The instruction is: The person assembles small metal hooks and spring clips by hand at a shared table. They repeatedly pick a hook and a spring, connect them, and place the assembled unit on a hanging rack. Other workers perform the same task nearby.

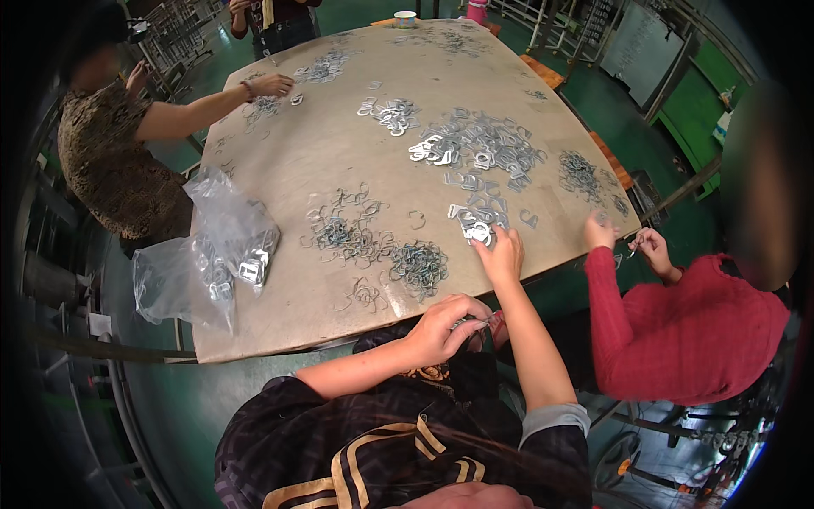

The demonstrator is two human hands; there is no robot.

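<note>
My left hand (445,327) is closed over the table's near edge, its fingers pinching thin metal wire pieces (471,321) that mostly hide behind them. Reaching forward, my right hand (503,254) has its thumb and fingertips on a shiny flat metal loop (476,232). That loop lies at the near end of a pile of silver flat metal loops (483,205). Left of my right hand sits a dense heap of thin wire rings (419,270), and a looser spread of wire rings (343,233) lies beyond it.
A larger pile of flat loops (500,146) covers the table (288,178) farther off. A clear plastic bag (222,242) with metal pieces stands at the left edge. A co-worker in red (670,331) sits close on my right; another person (127,144) reaches in from the left.
</note>
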